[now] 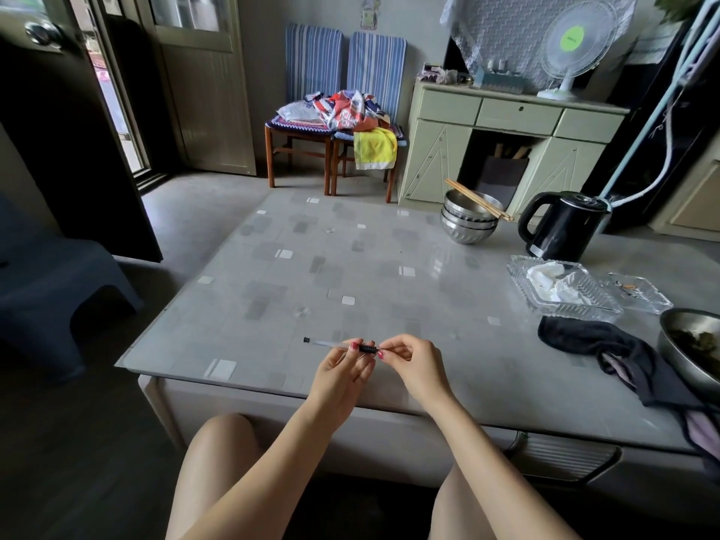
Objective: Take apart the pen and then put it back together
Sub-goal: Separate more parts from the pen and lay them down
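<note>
A slim pen [331, 343] with a clear barrel, a small black end plug on its left and a black ribbed grip on its right is held level just above the near edge of the table [350, 267]. My left hand [343, 374] pinches the barrel just left of the black grip. My right hand [413, 364] pinches the tip end, right of the grip, between thumb and forefinger. The tip itself is hidden by my fingers. Both hands hold the one pen, close together.
At the right of the table lie a dark cloth [607, 352], glass trays [561, 294] with tissue, a black kettle [561, 228], stacked steel bowls [467, 224] with chopsticks, and a metal bowl [689, 352]. A dark stool [50, 290] stands left.
</note>
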